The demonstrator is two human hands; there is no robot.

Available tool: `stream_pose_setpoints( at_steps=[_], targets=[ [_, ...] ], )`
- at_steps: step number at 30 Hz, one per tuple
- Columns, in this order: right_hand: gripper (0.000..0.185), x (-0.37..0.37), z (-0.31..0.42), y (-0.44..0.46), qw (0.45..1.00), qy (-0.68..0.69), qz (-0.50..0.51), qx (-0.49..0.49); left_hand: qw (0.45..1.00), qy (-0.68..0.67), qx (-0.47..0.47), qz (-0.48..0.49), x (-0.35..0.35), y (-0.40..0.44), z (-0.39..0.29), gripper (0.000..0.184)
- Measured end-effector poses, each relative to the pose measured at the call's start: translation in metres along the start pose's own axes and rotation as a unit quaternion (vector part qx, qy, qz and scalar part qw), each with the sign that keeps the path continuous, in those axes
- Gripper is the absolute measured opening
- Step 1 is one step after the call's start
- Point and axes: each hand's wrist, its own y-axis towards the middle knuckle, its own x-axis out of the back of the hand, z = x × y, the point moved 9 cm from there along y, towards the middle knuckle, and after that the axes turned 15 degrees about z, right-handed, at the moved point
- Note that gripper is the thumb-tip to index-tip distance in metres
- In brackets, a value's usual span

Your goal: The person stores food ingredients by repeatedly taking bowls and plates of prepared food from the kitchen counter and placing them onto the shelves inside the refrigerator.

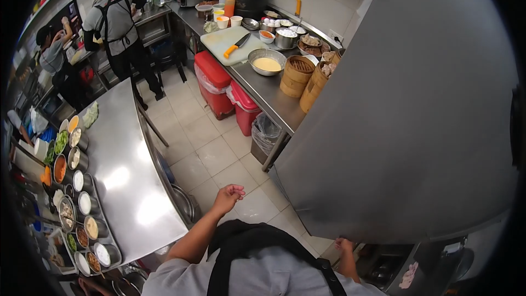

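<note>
Large flat grey metal panel (405, 104): found across the right side, its near lower corner beside the right hand; the end of the wall tabletop is hidden behind it.
Wall-side steel tabletop (276, 101): a white rectangular cutting board (216, 41) is carried, with an orange-handled knife (236, 45) laid across it. A round metal bowl (267, 53) of pale yellow liquid and round tan bamboo steamers (293, 85) are set alongside.
Left-hand steel tabletop (115, 148): lined along its far edge with round steel containers (115, 254) of prepared food.
Floor obstructions: two red lidded plastic bins (213, 71) and a dark bin with clear liner (261, 151) are placed by the wall tabletop.
Co-workers: two persons in grey shirts are observed at the far-left work area, well apart from the hands.
Left hand (229, 200): held out over the tiled floor, forearm extended, fingers loosely bent and unclosed; nothing is held.
Right hand (344, 245): lowered at the panel's bottom edge, apparently touching; whether the fingers are clamped on it cannot be told.
Markings: a white label (453, 248) is seen at lower right, too small to be read.
</note>
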Motion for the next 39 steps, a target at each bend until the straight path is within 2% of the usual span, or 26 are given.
stream_pose_setpoints(
  at_steps=[1, 6, 10, 15, 19, 23, 26, 28, 31, 34, 35, 39],
  targets=[
    [0.035, 0.015, -0.013, 0.032, 0.999, 0.005, 0.024, -0.028, 1.0, -0.01, -0.003, -0.01, -0.002, 0.008, -0.006, 0.023],
    [0.035, 0.04, 0.021, 0.076, 0.997, 0.066, -0.024, 0.032, 0.999, -0.019, 0.007, -0.036, 0.004, 0.044, -0.023, 0.023],
    [0.034, 0.009, 0.078, 0.039, 0.983, 0.183, -0.019, 0.026, 0.998, -0.02, -0.014, -0.064, 0.027, 0.083, -0.05, 0.023],
    [0.029, 0.079, 0.0, 0.118, 0.984, 0.123, -0.132, -0.007, 0.994, -0.064, -0.061, -0.071, 0.055, 0.154, -0.1, 0.022],
    [0.029, 0.08, -0.005, 0.105, 0.978, 0.093, -0.178, -0.057, 0.987, -0.095, -0.119, -0.048, 0.078, 0.24, -0.162, 0.02],
    [0.035, 0.043, 0.005, 0.078, 0.975, 0.059, -0.189, -0.101, 0.972, -0.122, -0.199, -0.013, 0.102, 0.338, -0.258, 0.017],
    [0.034, 0.001, 0.021, 0.068, 0.975, 0.008, -0.184, -0.128, 0.97, -0.103, -0.218, 0.039, 0.106, 0.416, -0.325, 0.015],
    [0.033, -0.034, 0.026, 0.067, 0.974, -0.021, -0.174, -0.146, 0.973, -0.068, -0.207, 0.076, 0.103, 0.469, -0.357, 0.015],
    [0.024, -0.131, 0.074, 0.038, 0.976, 0.061, -0.167, -0.128, 0.978, -0.01, -0.173, 0.119, 0.096, 0.544, -0.387, 0.017],
    [0.019, -0.166, 0.027, 0.083, 0.982, -0.164, 0.024, -0.087, 0.98, 0.033, -0.124, 0.15, 0.084, 0.618, -0.401, 0.019],
    [0.025, -0.19, 0.053, 0.066, 0.971, -0.217, 0.0, -0.104, 0.981, 0.043, -0.106, 0.156, 0.08, 0.642, -0.401, 0.02],
    [0.037, -0.251, 0.07, 0.018, 0.987, 0.038, -0.122, -0.099, 0.983, 0.055, -0.01, 0.172, 0.059, 0.727, -0.379, 0.022]
  ],
)
